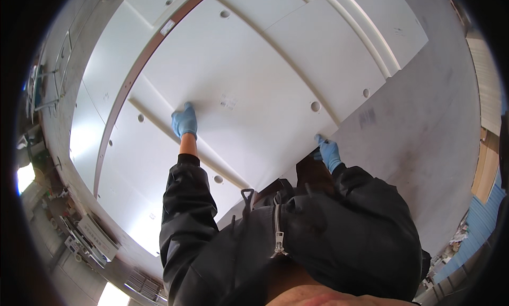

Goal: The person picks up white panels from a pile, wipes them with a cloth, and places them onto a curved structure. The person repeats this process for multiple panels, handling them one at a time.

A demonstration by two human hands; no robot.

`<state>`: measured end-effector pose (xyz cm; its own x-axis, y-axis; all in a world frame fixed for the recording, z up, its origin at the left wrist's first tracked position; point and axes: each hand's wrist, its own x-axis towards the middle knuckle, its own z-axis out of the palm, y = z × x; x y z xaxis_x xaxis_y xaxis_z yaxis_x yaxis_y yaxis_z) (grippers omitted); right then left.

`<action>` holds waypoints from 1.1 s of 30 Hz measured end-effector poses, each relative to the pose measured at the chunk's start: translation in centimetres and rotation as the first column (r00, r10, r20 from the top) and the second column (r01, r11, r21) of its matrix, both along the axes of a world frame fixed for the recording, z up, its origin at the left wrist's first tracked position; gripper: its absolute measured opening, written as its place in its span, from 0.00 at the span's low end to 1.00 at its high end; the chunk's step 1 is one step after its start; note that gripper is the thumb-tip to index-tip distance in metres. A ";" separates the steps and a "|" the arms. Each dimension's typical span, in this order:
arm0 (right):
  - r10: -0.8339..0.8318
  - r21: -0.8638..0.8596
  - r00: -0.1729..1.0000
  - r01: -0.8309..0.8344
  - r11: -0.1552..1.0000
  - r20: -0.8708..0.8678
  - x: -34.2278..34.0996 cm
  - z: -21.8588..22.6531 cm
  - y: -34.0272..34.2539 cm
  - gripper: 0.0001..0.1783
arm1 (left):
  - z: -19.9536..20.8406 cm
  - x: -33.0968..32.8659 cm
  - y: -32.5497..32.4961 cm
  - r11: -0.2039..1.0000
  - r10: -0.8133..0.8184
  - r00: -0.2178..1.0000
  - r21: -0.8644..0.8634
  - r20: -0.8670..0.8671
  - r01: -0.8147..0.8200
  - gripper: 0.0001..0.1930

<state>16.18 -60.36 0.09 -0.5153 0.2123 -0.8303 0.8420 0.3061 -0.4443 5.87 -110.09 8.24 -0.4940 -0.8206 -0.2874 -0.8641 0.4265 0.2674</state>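
Note:
A large pale white panel (pixel 233 89) with round holes and folded edges spreads out in front of me. My left hand (pixel 184 121), in a light blue glove, is closed at the panel's left long edge, the fingertips partly hidden. At the near right corner, my right hand (pixel 328 152), gloved alike, pinches the panel's rim. One finger lies on top there, and the others curl at the edge. A small printed mark (pixel 228 102) shows near the panel's middle.
More white panels (pixel 328 36) lie beyond and to the left. A reddish-brown strip with holes (pixel 124 89) crosses them on the left. Grey concrete floor (pixel 413 142) extends to the right. Metal racks (pixel 53 89) and a wheeled cart (pixel 87 242) stand at the left, cardboard (pixel 485 165) at the far right.

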 end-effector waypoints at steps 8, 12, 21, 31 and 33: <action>-0.084 -0.018 0.995 0.083 0.996 -0.048 -7.0 5.0 3.8 0.28 | -2.6 -2.6 2.7 0.972 0.109 0.992 0.215 -0.058 -0.094 0.33; 0.052 0.092 0.996 -0.046 0.995 -0.067 -11.2 5.1 8.2 0.28 | -3.2 -6.4 7.0 0.961 0.127 0.972 0.268 -0.197 -0.071 0.29; -0.169 -0.064 0.981 0.164 0.984 -0.099 -16.6 4.7 14.2 0.24 | -3.1 -14.5 13.4 0.959 0.034 0.982 0.281 -0.186 0.020 0.31; -0.162 -0.026 0.972 0.160 0.987 -0.169 -21.5 4.7 19.6 0.22 | -3.8 -19.1 18.7 0.968 -0.006 0.982 0.245 -0.190 0.053 0.28; -0.126 -0.010 0.978 0.126 0.992 -0.168 -22.7 5.0 20.6 0.22 | -3.6 -20.2 19.9 0.970 -0.038 0.981 0.229 -0.191 0.083 0.27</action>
<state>-6.56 -39.72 5.05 -0.6165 0.2851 -0.7340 0.7872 0.2024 -0.5825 -14.32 -90.21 4.65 -0.6031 -0.7079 -0.3676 -0.7650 0.3827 0.5180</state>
